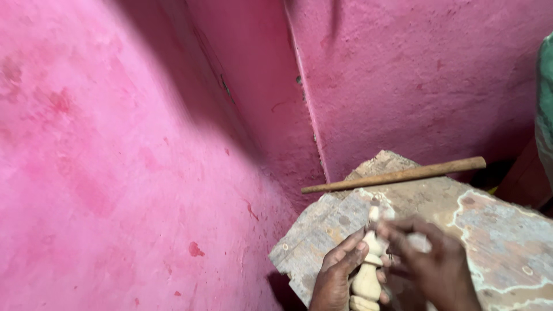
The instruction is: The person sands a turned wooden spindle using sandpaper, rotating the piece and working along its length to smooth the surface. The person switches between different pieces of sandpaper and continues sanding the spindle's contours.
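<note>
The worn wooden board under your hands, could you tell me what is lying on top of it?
On the worn wooden board lies a long brown wooden stick, across its far edge. Both hands hold a pale turned wooden piece above it; the board beneath them is covered.

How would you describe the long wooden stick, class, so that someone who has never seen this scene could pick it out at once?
Start at the pink walls and find the corner where they meet. Below it sits a worn board with peeling paint. The wooden stick lies across its far edge, long, plain and brown, unlike the short, pale turned piece held in the hands nearer the camera.
</note>
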